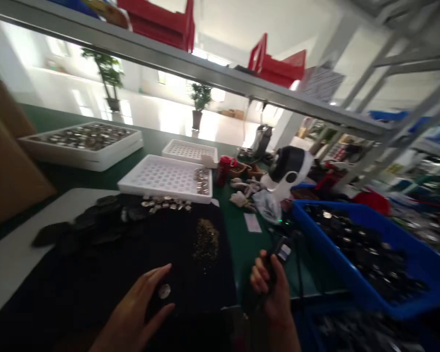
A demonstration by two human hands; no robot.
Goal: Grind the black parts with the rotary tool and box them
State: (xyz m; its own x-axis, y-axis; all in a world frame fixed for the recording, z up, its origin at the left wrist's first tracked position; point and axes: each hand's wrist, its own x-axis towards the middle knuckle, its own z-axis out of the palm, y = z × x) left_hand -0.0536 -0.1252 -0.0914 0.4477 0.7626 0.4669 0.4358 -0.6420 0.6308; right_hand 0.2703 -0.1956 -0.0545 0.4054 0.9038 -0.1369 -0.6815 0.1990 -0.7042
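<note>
My right hand (pixel 270 281) is wrapped round a black electric screwdriver (pixel 283 250) with a pale label near its upper end. Its lower end points down toward the table's front edge. Over the dark mat (pixel 168 239), my left hand (pixel 137 305) has its thumb and fingers apart around a small round silvery piece (pixel 165 291); whether they touch it I cannot tell. A scatter of tiny brass-coloured parts (pixel 206 239) lies on the mat. Behind it are several small shiny metal pieces (pixel 166 203), and black flat pieces (pixel 91 220) are heaped to the left.
White trays (pixel 161 176) stand behind the mat, one filled with metal pieces (pixel 91 136). A red can (pixel 224 170), gloves (pixel 247 187) and a white-and-black device (pixel 289 171) are at the back right. A blue bin (pixel 370 220) of black parts borders the right. A shelf (pixel 205 63) crosses above.
</note>
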